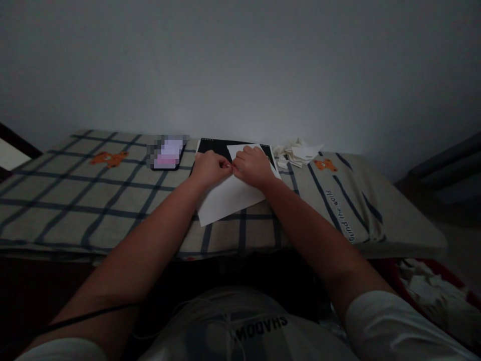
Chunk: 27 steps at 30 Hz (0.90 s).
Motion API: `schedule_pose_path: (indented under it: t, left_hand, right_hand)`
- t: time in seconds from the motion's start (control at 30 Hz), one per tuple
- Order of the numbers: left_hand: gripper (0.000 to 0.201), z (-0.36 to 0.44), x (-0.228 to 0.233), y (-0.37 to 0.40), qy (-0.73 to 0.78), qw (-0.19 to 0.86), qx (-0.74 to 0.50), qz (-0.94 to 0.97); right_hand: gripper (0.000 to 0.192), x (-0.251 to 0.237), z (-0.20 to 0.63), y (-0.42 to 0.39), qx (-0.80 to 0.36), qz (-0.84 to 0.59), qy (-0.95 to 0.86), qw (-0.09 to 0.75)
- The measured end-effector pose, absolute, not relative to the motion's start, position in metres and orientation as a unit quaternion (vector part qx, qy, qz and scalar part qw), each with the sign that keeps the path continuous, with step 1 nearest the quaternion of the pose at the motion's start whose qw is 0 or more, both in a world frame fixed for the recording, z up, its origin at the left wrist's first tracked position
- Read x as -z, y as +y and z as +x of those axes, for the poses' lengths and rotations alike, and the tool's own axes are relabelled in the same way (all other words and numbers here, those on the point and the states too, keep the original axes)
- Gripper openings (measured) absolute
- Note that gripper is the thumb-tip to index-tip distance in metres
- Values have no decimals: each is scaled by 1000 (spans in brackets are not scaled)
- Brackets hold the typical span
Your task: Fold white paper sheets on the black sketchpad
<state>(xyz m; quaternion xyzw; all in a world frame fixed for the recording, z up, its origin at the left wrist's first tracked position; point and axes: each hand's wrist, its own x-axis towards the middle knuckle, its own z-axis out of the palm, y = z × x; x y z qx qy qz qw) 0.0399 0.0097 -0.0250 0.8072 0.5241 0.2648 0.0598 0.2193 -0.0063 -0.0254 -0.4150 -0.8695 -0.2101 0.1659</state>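
Note:
A white sheet of paper (229, 198) lies slanted across a black board or pad (216, 146) with small holes along its far edge. My left hand (211, 168) pinches the paper near its middle, thumb and forefinger together. Right beside it, my right hand (252, 165) is curled closed on the same sheet, knuckles up. The fingertips of both hands nearly meet. One corner of the paper sticks up beyond my right hand, and its near edge hangs over the board onto the checked cloth (128, 200). Whether the sheet is torn between my fingers is hidden.
To the left lies a phone (168, 153) with a blurred-out screen. A heap of white paper scraps (298, 152) sits right of the board. Below the table's right end, a red container (456, 278) holds more scraps (428, 286). A wall (240, 65) rises behind the table.

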Motion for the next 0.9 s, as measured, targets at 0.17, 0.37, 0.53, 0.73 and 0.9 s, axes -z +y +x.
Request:
schedule_pose_path:
  t: [0.17,0.37,0.53,0.73,0.9]
  left_hand:
    - [19,41,24,9,521,60,-256,812]
    - [15,41,24,8,523,72,-275,803]
    - [19,40,25,10,525,86,-285,797]
    - [20,40,27,11,518,84,-291,800]
    - [19,39,30,13,509,98,-305,799]
  right_hand:
    - [29,28,216,-6,207,-416,-870,167]
    - [24,34,215,-2,139,-471,-844,216]
    - [17,36,218,3,82,-483,-835,252]
    - [16,36,220,4,82,-470,-840,258]
    - [18,36,223,6,73,-455,-852,247]
